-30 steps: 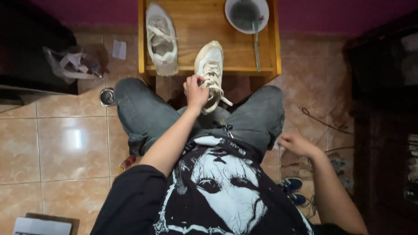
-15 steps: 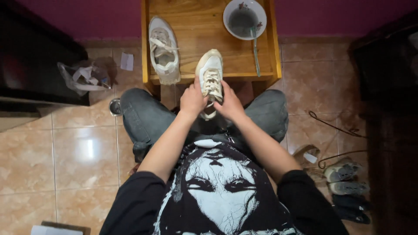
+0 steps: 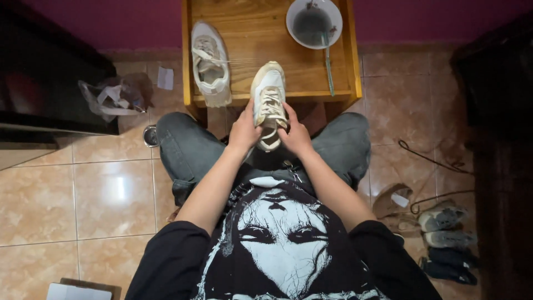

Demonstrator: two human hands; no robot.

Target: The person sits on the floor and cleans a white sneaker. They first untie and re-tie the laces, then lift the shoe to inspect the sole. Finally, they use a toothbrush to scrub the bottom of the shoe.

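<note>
I sit facing a small wooden table [image 3: 311, 83]. A worn white sneaker [image 3: 268, 103] rests with its toe on the table's front edge and its heel over my lap. My left hand [image 3: 245, 130] grips its left side and my right hand [image 3: 295, 136] grips its right side near the laces. The second white sneaker [image 3: 210, 62] lies on the table's left part, laces loose. A white bowl [image 3: 313, 22] of dark water stands at the table's back right, with a thin brush [image 3: 328, 66] lying beside it.
Crumpled plastic bags [image 3: 111, 97] lie on the tiled floor at left by dark furniture. Several shoes [image 3: 444, 233] and a cord [image 3: 427, 158] lie on the floor at right. A cardboard box corner [image 3: 83, 289] shows at bottom left.
A second ago my right hand was down by my right side; it came up to the sneaker. Both hands now hold the sneaker, which has barely moved.
</note>
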